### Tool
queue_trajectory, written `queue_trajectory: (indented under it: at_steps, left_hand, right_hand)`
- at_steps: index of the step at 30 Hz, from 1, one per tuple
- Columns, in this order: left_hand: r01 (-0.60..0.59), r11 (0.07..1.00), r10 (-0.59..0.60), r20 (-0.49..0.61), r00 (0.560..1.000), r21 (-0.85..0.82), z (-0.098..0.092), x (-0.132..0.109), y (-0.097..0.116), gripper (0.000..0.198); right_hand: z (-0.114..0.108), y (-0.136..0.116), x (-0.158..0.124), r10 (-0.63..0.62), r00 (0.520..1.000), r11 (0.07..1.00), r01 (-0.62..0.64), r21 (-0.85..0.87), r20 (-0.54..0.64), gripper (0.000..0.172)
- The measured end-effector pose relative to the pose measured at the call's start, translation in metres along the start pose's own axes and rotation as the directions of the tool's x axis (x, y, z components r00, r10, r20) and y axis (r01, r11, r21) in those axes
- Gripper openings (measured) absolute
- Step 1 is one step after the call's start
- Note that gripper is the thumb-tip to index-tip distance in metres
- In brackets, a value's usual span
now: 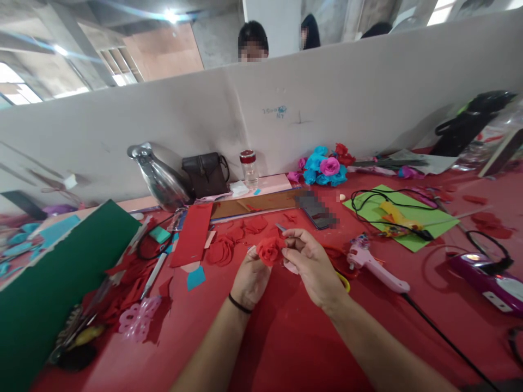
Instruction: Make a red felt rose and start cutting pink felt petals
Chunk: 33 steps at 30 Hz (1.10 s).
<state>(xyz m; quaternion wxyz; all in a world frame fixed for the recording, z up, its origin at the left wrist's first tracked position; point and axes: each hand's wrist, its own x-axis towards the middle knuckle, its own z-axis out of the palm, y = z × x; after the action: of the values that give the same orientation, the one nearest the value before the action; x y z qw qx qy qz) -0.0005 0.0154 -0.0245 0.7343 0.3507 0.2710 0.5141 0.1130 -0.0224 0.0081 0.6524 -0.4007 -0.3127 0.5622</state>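
In the middle of the head view, my left hand [250, 280] is closed around the base of a red paper flower [269, 250]. My right hand [308, 261] pinches at the flower's right edge with thumb and forefinger. A small pointed metal tip [280, 227] sticks out above the right fingers; what it belongs to is hidden. Loose red petal pieces [220, 251] lie on the table just left of the flower. Partly covered by my right forearm is a yellow loop handle [344, 281]. A pink glue gun [376, 265] lies right of that hand.
A red tabletop [281, 348] ends at a white partition [183, 109], with people behind it. At the back stand a steel flask [161, 177], a glass jar [249, 171] and a bunch of paper flowers [324, 166]. A green board [73, 277] rises at left; a purple device [488, 280] lies right.
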Motion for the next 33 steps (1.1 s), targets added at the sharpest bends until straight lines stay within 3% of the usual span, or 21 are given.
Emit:
queue_trajectory:
  at_steps: [7, 12, 17, 19, 24, 33]
  left_hand:
    - [0.019, 0.999, -0.020, 0.029, 0.999, 0.031, -0.0034, -0.0005, -0.0009, 0.022]
    - [0.022, 0.999, -0.023, 0.040, 0.999, 0.030, -0.0031, -0.0008, 0.0002, 0.023]
    - [-0.051, 0.999, 0.051, -0.049, 0.998, -0.006, -0.0061, 0.0032, -0.0004, 0.027]
    - [-0.084, 0.996, 0.083, -0.079, 0.993, -0.009, -0.0067, 0.0048, -0.0005, 0.023]
    - [-0.106, 0.994, 0.106, -0.114, 0.988, 0.008, -0.0051, 0.0047, -0.0002, 0.020]
    - [-0.053, 0.998, 0.051, -0.101, 0.994, -0.018, -0.0057, 0.0030, -0.0013, 0.021]
  right_hand:
    - [-0.0030, -0.0007, -0.0002, 0.001, 1.000, 1.000, -0.001, 0.013, 0.007, 0.020]
    - [-0.0041, -0.0003, 0.0004, -0.020, 1.000, 1.000, 0.020, 0.012, 0.009, 0.028]
    - [-0.0047, 0.0001, -0.0020, -0.110, 0.989, 0.990, 0.101, -0.101, -0.094, 0.013]
    - [-0.0052, 0.0017, -0.0024, -0.136, 0.987, 0.976, 0.119, -0.184, -0.083, 0.014]
    - [-0.0031, 0.0067, -0.0018, -0.069, 0.998, 0.948, 0.062, -0.312, -0.011, 0.022]
    - [0.0009, 0.0046, -0.0045, -0.024, 1.000, 0.970, 0.019, -0.243, -0.018, 0.019]
